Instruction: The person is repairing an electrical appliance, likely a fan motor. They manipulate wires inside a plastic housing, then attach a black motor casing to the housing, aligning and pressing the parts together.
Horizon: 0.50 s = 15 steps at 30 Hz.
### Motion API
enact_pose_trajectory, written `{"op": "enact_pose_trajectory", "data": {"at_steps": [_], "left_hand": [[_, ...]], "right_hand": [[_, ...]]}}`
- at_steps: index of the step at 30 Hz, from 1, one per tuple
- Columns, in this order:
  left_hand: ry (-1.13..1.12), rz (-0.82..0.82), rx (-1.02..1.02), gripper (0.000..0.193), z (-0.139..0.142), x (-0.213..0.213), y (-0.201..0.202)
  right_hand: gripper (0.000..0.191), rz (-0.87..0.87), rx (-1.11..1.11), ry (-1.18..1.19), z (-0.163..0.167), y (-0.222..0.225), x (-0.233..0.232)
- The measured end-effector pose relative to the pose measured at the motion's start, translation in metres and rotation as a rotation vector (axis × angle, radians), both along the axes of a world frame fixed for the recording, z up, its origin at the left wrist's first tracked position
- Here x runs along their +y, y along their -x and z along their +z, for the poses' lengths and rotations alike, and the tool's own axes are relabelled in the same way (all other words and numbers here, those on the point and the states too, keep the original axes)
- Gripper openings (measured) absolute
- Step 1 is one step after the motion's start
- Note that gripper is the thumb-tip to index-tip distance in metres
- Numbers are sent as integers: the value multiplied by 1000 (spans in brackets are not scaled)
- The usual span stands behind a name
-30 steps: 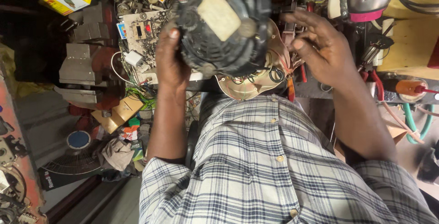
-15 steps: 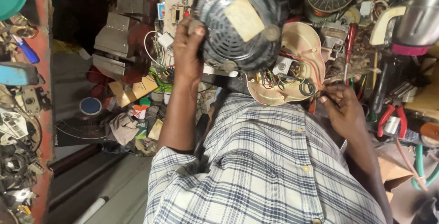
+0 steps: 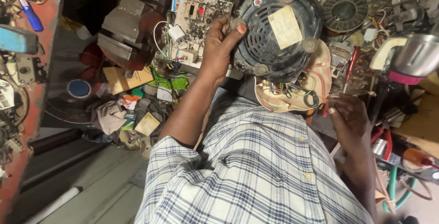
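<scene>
A circuit board (image 3: 197, 20) with white connectors and a red button lies among loose wires at the top. Left of it sits a grey metal block (image 3: 123, 34) beside a red part. Below these lie a tan cardboard box (image 3: 124, 78), green scraps, a blue lid (image 3: 78, 88) and a crumpled cloth (image 3: 109, 115), all in a heap. A blue-handled screwdriver (image 3: 28, 13) rests on the red shelf (image 3: 39, 96) at far left. At upper right lies a round wound coil (image 3: 344, 10), and further right a steel jar (image 3: 418, 55) with a cream handle and pink base. Red-handled pliers (image 3: 383, 138) and a green hose (image 3: 397, 192) lie at lower right. A white pipe (image 3: 57, 203) lies on the floor.
</scene>
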<state>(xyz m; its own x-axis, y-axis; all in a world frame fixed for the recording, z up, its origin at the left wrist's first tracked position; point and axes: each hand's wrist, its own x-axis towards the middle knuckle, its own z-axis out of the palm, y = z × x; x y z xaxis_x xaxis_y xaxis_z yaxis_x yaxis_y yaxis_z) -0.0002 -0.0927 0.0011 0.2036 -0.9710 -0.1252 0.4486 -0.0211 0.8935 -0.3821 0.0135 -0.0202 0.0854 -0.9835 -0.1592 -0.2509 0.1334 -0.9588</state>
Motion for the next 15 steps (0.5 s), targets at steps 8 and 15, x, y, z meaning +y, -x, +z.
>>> {"op": "enact_pose_trajectory", "data": {"at_steps": [8,15], "left_hand": [[-24,-69,25,60,0,5,12],[24,-211,-93,66,11,24,28]], "right_hand": [[36,-114,-5,136,30,-1,5],[38,-101,90,236,34,-1,5]]}}
